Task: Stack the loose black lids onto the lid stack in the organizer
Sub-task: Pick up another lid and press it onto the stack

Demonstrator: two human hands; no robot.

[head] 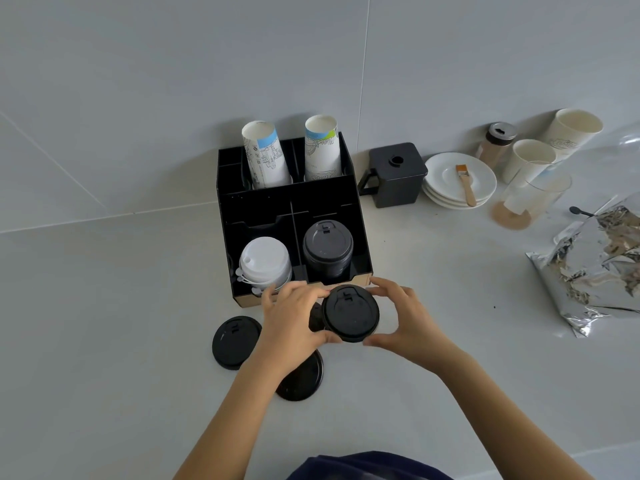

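Black organizer (pixel 256 202) holds black lid stack (pixel 328 249); left hand (pixel 294 320) grips a black lid (pixel 350 313), right hand (pixel 403 318) half-open beside it.

black lids (pixel 350 313), black organizer (pixel 292 202), white lid stack (pixel 265 259), silver bag (pixel 595 261).

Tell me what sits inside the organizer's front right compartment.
A stack of black lids fills the organizer compartment there. Only the top lid shows fully; the lower lids and the compartment floor are covered.
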